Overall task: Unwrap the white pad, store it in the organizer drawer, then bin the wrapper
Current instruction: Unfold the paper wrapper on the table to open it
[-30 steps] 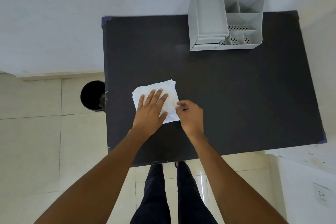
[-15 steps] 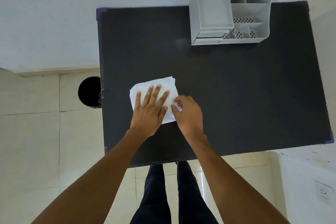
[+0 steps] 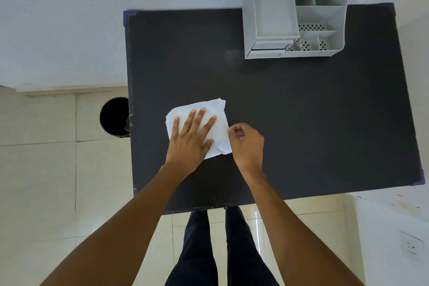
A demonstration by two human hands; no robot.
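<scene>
Opening stage: the white pad point(image 3: 219, 109) lies wrapped on the dark surface point(image 3: 301, 111).
Left hand point(image 3: 190, 139) presses it flat, open; right hand point(image 3: 247, 141) pinches the wrapper edge. Organizer drawer point(image 3: 269, 47) and bin point(image 3: 115, 116) await.

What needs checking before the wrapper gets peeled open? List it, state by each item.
1. Wrapped white pad lies flat on the black table: ok.
2. Left hand pressed flat on the pad, fingers spread: ok.
3. Right hand pinching the pad's right edge: cannot tell whether the fingertips have the wrapper.
4. Organizer at the table's far side, path to it clear: ok.
5. Organizer drawer open enough to take the pad: cannot tell.
6. Black bin on the floor left of the table, mouth open: ok.
</scene>
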